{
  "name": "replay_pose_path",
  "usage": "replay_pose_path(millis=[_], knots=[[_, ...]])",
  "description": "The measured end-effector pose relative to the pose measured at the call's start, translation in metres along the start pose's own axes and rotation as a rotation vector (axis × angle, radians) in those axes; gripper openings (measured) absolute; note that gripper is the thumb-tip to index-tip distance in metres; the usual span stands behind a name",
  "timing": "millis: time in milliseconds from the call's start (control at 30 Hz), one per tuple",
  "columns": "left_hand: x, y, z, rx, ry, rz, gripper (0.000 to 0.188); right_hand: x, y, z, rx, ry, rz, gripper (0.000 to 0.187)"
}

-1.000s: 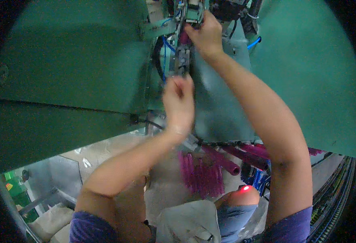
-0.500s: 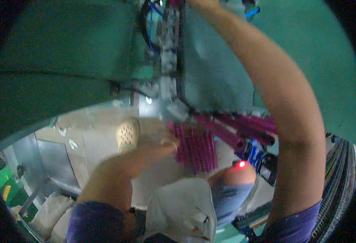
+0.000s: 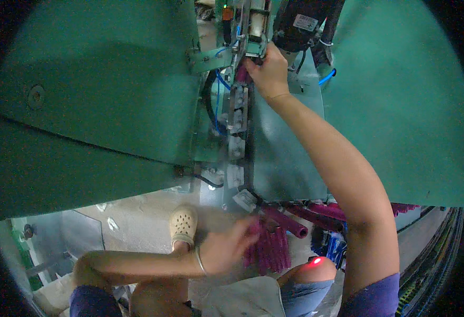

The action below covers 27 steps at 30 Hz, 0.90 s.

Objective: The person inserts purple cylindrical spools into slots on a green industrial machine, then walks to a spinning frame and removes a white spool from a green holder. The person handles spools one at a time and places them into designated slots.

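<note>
My right hand (image 3: 270, 72) reaches up to the machine with its fingers closed around a short purple piece (image 3: 242, 74), apparently the end of a tube, at the top of a narrow chain track (image 3: 237, 148). Part of that piece is hidden by the fingers and the machine. Lower down, my left hand (image 3: 224, 245), smeared by motion, is at the left side of a bundle of purple tubes (image 3: 274, 251) hanging near my knees. A bit of purple shows at its fingertips, but whether the fingers grip it is too blurred to make out.
Green machine panels (image 3: 110, 105) rise on both sides of the track. A black motor (image 3: 299, 24) stands beyond my right hand. More purple tubes (image 3: 290, 222) jut out below the grey plate (image 3: 287, 153). Long dark strips (image 3: 435, 259) lie at the right.
The view has tilted upward, so the scene sits lower and my right hand shows fully at the track. My left hand has moved against the tube bundle's upper left side.
</note>
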<state>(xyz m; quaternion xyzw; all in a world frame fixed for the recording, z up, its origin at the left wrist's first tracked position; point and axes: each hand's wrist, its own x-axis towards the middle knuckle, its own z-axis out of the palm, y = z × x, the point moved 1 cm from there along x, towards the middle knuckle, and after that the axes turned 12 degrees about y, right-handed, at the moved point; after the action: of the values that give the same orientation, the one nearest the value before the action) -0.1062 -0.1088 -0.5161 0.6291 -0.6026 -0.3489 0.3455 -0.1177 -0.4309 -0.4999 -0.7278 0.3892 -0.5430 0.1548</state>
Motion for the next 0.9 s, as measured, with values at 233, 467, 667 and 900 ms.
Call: replay_pose_path(millis=[233,467,667,900], knots=[[0.151,0.0,-0.064,0.266,0.532,-0.145,0.029,0.002,-0.008,-0.001,-0.003,-0.04,0.066,0.04],[0.204,-0.015,-0.06,0.386,0.616,-0.094,0.029,0.002,-0.003,-0.002,0.023,-0.011,0.044,0.032],[0.225,-0.029,-0.061,0.295,0.698,0.014,0.022,0.014,0.004,-0.01,0.005,-0.162,-0.196,0.043],[0.248,-0.033,-0.061,0.079,0.882,-0.015,0.025,0.016,0.004,-0.027,0.211,-0.535,-0.017,0.049]])
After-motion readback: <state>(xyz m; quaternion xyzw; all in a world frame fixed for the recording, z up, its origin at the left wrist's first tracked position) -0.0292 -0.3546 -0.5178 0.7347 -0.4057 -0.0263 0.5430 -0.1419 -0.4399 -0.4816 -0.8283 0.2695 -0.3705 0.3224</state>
